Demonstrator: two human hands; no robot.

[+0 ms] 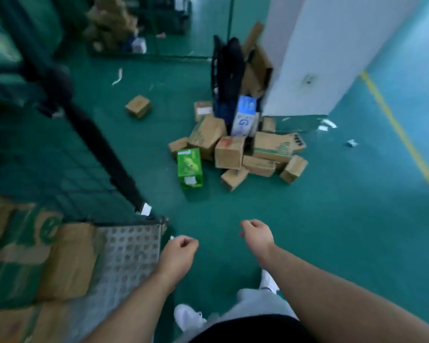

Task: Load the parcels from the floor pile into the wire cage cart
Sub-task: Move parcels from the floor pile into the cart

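- Head view: the left hand (178,253) and right hand (256,235) hang over the green floor (332,219), fingers loosely curled inward, holding nothing.
- The parcel pile (235,152) lies on the floor ahead, well apart from both hands, at the foot of a white pillar (320,58). A green box (190,168) sits at its near left edge.
- One small box (138,106) lies alone, left of the pile.
- The wire cage cart (131,253) stands at left, just beside the left hand. Brown cartons (67,258) lie on its perforated deck, though blur hides how many.
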